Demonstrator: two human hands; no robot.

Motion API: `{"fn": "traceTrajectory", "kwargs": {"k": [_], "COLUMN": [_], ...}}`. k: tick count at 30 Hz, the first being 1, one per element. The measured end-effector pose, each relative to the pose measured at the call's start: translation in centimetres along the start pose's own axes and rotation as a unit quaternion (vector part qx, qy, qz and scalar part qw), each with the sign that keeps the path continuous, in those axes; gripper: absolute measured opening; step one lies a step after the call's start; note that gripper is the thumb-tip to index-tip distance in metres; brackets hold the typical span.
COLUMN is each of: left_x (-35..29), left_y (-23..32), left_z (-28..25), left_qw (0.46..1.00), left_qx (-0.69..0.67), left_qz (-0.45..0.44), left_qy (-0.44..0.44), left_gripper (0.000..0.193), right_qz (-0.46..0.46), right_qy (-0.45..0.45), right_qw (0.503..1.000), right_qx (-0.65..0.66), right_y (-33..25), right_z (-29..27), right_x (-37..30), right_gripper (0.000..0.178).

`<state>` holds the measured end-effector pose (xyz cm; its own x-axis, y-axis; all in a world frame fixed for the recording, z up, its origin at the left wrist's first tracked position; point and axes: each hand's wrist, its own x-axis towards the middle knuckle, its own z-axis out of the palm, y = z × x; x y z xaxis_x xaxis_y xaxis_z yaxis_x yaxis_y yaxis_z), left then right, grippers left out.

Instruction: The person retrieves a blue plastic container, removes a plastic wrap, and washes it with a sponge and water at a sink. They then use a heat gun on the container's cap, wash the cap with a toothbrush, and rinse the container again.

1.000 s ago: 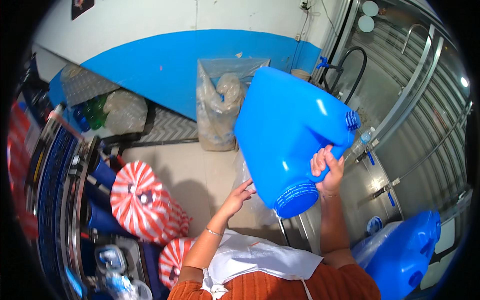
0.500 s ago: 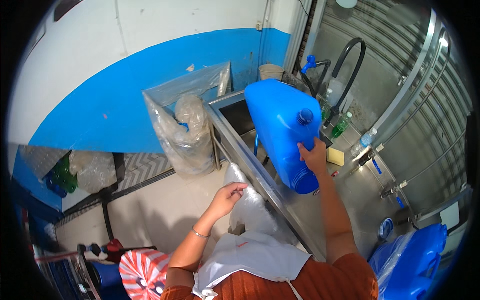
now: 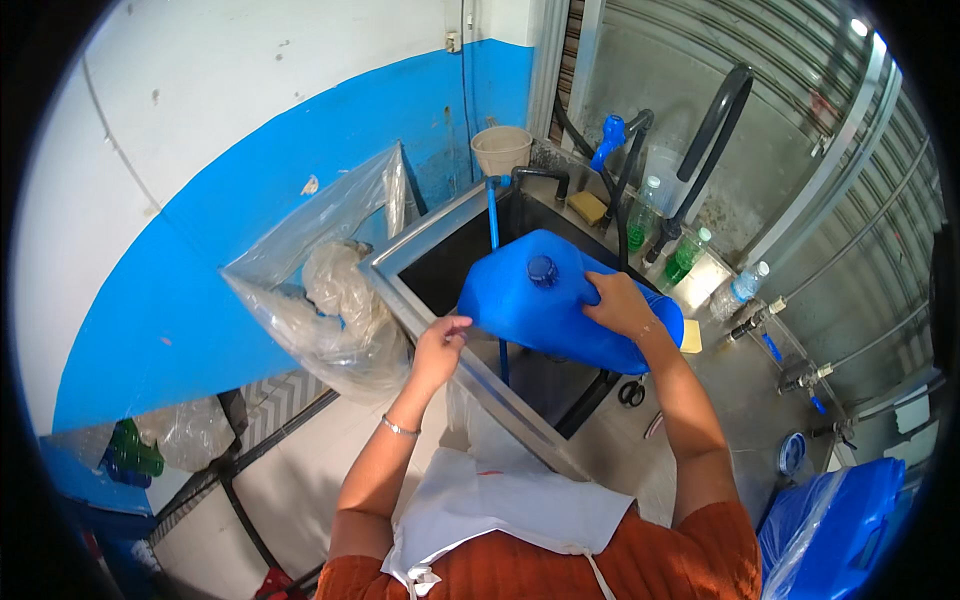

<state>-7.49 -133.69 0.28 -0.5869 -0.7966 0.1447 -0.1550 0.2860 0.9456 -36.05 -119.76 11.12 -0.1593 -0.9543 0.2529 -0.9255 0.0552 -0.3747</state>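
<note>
Big blue jug (image 3: 560, 315) held on its side over the steel sink (image 3: 440, 262). Right hand (image 3: 620, 303) lies on top near the base, fingers wrapped over the jug's edge; left hand (image 3: 440, 345) steadies the near end, fingers curled against it, grip not fully visible. To do this well, I'd say keep both hands on it and lower it level, clear of the black hose (image 3: 620, 215) and counter (image 3: 700, 420). Jug: glossy blue plastic, small blue cap (image 3: 541, 268) facing up.

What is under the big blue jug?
Under the blue jug is the deep metal sink, with a thin blue hose running down. The jug covers the sink's bottom, so anything there is hidden.
</note>
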Motion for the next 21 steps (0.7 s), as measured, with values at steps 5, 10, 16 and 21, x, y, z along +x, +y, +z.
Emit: {"fn": "traceTrajectory", "kwargs": {"k": [5, 10, 16, 21], "left_x": [15.9, 28.4, 30.3, 29.8], "left_y": [-10.1, -20.4, -24.1, -20.6], "left_z": [2.4, 9.1, 15.3, 11.5], "left_qw": [0.99, 0.966, 0.963, 0.995], "left_qx": [0.039, 0.121, -0.129, -0.055], "left_qz": [-0.13, -0.175, -0.192, -0.033], "left_qy": [-0.046, -0.149, -0.141, -0.081], "left_gripper": [0.036, 0.073, 0.058, 0.032], "right_qz": [0.039, 0.038, 0.09, 0.157], "right_qy": [-0.071, -0.055, -0.026, -0.06], "right_qw": [0.994, 0.993, 0.99, 0.971], "right_qx": [-0.074, -0.101, -0.109, -0.171], "right_y": [0.5, -1.6, -3.4, -4.6], "right_z": [-0.8, -1.0, -0.6, -1.5], "right_x": [0.8, 2.1, 4.2, 4.4], "right_gripper": [0.034, 0.034, 0.045, 0.047]}}
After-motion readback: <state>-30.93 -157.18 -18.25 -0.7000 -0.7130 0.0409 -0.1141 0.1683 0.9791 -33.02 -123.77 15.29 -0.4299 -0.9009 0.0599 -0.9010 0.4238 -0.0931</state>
